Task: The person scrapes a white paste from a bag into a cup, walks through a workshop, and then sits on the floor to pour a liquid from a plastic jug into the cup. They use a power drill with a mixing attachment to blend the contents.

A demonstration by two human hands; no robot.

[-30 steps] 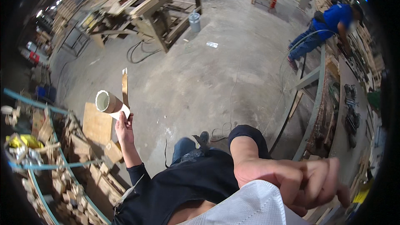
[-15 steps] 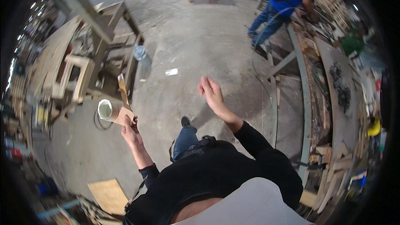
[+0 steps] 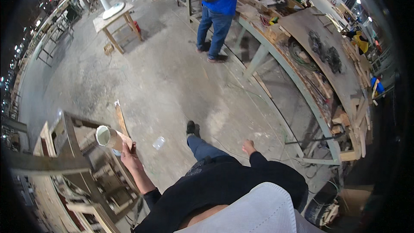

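My left hand [image 3: 130, 159] is closed on a tan cup [image 3: 115, 140] with a ragged whitish rim. The cup is tilted, its mouth facing away to the left, and a pale coating shows inside. A flat wooden stick [image 3: 120, 119] with a pale tip points up beside the cup; whether it rests in the cup or in my fingers is hidden. Low on the right, near my body, my right hand [image 3: 249, 147] hangs with its fingers curled and nothing visible in them.
A wooden frame bench [image 3: 71, 140] stands close on my left. Along the right runs a long cluttered workbench [image 3: 297, 77], where a person in blue [image 3: 222, 4] stands. A small table [image 3: 113, 17] is ahead, left. Clear plastic [image 3: 159, 143] and thin hoses lie on the floor.
My view has turned, bringing the small table and long workbench further into sight. My right hand has dropped from in front of me to my right side. The left still holds the cup.
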